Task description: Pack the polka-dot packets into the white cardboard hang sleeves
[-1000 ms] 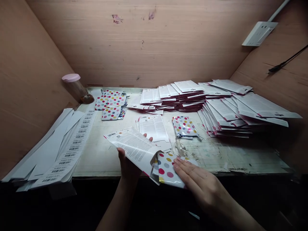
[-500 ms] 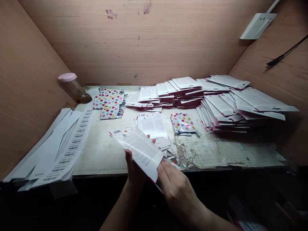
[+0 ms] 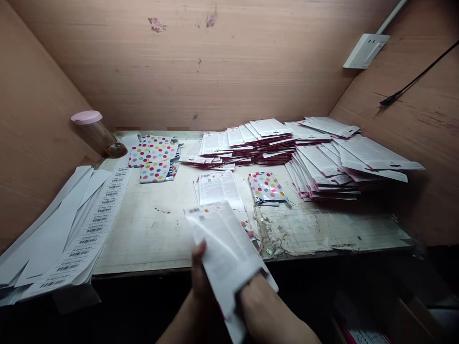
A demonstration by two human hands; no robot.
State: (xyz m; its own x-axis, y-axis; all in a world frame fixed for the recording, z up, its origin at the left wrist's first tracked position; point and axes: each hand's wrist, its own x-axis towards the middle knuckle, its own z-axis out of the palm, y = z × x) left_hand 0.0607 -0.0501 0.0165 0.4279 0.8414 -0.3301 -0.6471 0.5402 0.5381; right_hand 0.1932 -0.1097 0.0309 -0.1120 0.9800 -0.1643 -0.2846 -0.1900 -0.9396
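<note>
Barcode strips (image 3: 82, 229) lie left on the workbench (image 3: 150, 239), stacked cards (image 3: 322, 162) right.

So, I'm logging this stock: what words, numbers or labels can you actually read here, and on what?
Barcode strips: bars show, digits too small to read.
Held card: barcode and print, too blurred to read.
Table card: print too small to read.
Stacked cards: print too small to read.

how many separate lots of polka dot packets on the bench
2: an overlapping heap at the back left of the bench, and a single packet further right, just in front of the stacked cards. Another lot could be hidden behind those stacks.
</note>
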